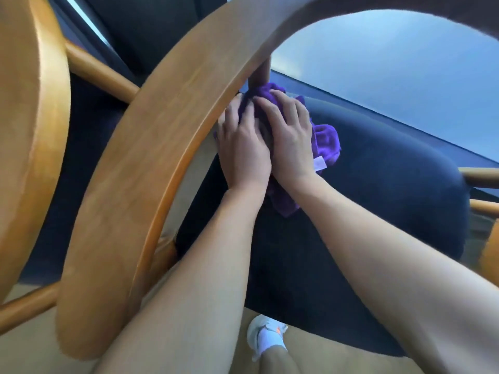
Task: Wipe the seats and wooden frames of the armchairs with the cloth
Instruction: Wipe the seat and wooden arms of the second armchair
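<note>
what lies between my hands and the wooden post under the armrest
The purple cloth: the left hand and right hand hold it against the post, as the head view shows.

Likely a lounge or waiting room: matching wooden armchairs [162, 157] with dark seats [378, 195], side by side

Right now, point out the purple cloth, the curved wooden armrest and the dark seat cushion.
purple cloth [326, 141]: head view, on the bunched fold at its right edge.
curved wooden armrest [151, 147]: head view, on its flat top face.
dark seat cushion [383, 190]: head view, on bare upholstery right of the cloth.
</note>
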Demonstrator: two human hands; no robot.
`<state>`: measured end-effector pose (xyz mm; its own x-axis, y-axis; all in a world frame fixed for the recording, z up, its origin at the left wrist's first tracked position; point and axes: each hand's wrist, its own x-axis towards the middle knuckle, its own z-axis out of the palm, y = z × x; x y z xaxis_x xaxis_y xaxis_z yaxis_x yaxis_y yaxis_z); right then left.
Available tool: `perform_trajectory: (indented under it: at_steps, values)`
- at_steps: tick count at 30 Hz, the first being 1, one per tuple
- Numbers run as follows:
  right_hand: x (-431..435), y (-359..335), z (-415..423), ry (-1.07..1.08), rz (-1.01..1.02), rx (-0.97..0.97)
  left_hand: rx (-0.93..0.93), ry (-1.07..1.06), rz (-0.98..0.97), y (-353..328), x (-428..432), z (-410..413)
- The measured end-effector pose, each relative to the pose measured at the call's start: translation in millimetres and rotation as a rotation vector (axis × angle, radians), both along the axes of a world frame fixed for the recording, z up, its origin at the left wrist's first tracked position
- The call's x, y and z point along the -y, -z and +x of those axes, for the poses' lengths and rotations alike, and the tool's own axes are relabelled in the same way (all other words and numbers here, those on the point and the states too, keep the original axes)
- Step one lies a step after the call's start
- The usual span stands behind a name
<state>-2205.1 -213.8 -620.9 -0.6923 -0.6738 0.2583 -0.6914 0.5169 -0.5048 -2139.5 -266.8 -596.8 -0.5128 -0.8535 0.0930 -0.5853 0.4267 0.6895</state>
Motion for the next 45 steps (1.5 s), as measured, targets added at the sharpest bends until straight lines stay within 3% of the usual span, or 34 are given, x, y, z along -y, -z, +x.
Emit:
perform_trajectory:
  at_steps: [7,24,29,38,42,45]
  values:
    - [-4.2,9.3,25.6,0.149,0.161,-0.041,0.002,0.022,-0.009,24.2,6.2,20.1]
    - [-55.3,10.3,140.8,-0.081,0.185,-0.062,0.141,-0.151,-0.11,19.0,-62.7,147.5]
    - [-74.9,2.0,182.2,-0.192,0.201,-0.04,0.106,-0.224,-0.011,16.8,-88.4,188.6]
    - [-131.0,2.9,222.1,-0.169,0.169,-0.104,0.035,-0.118,0.127,10.1,-136.1,235.3]
    - [-163.5,1.6,235.9,-0.215,0.208,-0.041,0.111,0.031,0.117,1.6,-153.3,263.5]
    - [-172.9,-16.4,229.8,-0.225,0.106,0.211,0.116,0.104,0.151,-7.9,-137.1,270.8]
